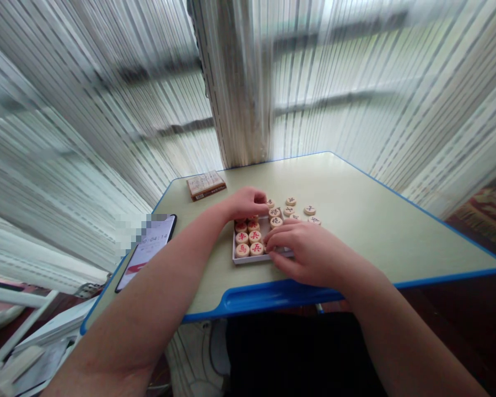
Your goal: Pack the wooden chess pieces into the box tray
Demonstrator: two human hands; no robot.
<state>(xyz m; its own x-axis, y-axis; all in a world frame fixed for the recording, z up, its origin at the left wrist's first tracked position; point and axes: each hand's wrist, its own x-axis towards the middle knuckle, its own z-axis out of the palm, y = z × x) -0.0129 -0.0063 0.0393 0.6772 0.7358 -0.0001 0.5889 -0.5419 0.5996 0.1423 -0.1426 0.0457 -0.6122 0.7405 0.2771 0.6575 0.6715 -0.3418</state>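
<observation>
Head view: observe left hand [248,203] with thumb and index finger nearly together beside a dark-marked piece [270,203], and right hand [303,247] with fingers slightly spread over white box [250,261]; unable to confirm a hold in either. Locate red-marked pieces [255,236] in the box, just left of right hand, on the near side of left hand.

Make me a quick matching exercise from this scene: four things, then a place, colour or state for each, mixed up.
1 phone
2 small box
3 red-marked pieces
4 right hand

A on the left in the white tray
B over the tray's near right corner
C lit, showing digits
D brown sides, pale top

Pairs: 1-C, 2-D, 3-A, 4-B
</observation>
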